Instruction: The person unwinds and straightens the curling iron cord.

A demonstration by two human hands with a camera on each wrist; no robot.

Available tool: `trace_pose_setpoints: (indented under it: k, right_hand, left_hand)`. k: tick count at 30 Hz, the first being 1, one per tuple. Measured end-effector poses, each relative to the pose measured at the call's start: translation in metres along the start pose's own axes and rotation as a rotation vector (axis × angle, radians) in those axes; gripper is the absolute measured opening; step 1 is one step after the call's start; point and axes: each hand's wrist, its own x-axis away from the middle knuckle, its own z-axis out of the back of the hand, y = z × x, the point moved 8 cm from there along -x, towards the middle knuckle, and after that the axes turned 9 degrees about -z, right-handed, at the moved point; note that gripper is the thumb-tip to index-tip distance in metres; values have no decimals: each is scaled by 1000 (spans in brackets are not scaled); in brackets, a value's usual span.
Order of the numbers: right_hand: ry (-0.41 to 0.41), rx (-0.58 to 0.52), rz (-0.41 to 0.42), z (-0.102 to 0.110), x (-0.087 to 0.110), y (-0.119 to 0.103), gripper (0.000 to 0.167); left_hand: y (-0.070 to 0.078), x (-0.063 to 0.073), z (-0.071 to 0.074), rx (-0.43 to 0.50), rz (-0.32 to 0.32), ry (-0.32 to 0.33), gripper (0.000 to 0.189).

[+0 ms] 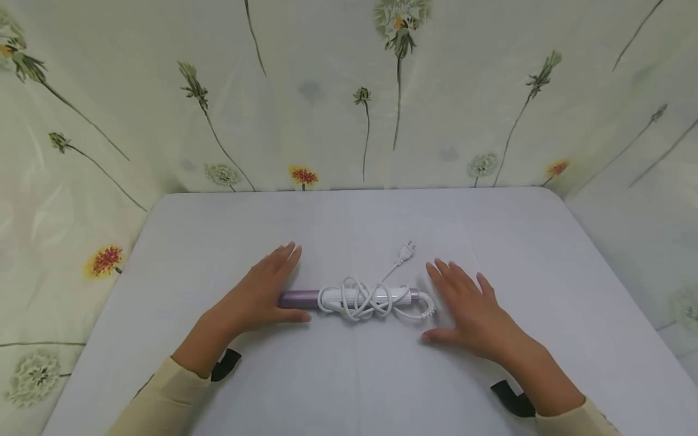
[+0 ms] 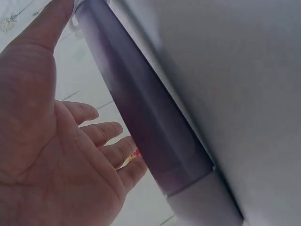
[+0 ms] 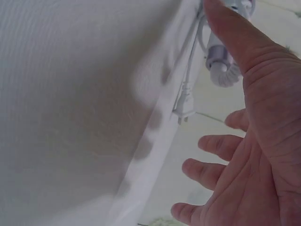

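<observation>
A hair iron point(image 1: 300, 299) lies crosswise on the table, with a purple barrel at its left and a white handle at its right. Its white cord point(image 1: 362, 300) is wound in loops about the handle, and the plug point(image 1: 405, 252) sticks out behind. My left hand point(image 1: 267, 293) is spread at the barrel's left end, fingers behind it and thumb in front; whether it touches is unclear. In the left wrist view the barrel point(image 2: 141, 103) runs past the uncurled fingers. Apart from the handle's coiled cord end, my right hand point(image 1: 471, 312) is spread and holds nothing.
A white-covered table point(image 1: 349, 375) stretches under both hands, its far edge against a flower-printed curtain or sheet point(image 1: 327, 121). Similar printed fabric hangs at the left and right sides. A black band piece point(image 1: 512, 399) shows by the right wrist, another point(image 1: 226, 365) by the left.
</observation>
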Motion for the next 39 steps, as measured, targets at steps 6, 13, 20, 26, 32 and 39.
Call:
trace_pose_setpoints:
  k: [6,13,20,26,32,39]
  right_hand:
    - [0,-14,28,-3,-1,-8,123]
    - [6,-27,43,-6,-3,-12,117]
    - [-16,-44,35,-12,-6,-13,109]
    - [1,-41,48,-15,-6,-13,105]
    - [-23,-54,46,-20,-6,-11,110]
    - [-29,-71,61,-21,-6,-10,109]
  left_hand:
    - [14,-12,-6,-60,-63,10,125]
    - [28,-24,-18,-88,-95,-23,113]
    - [37,-30,-22,-91,-119,-39,63]
    - [42,-32,-24,-91,-134,-53,47]
    - [46,-34,-26,-109,-150,-52,48]
    - [48,-34,-30,-126,-148,-81,57]
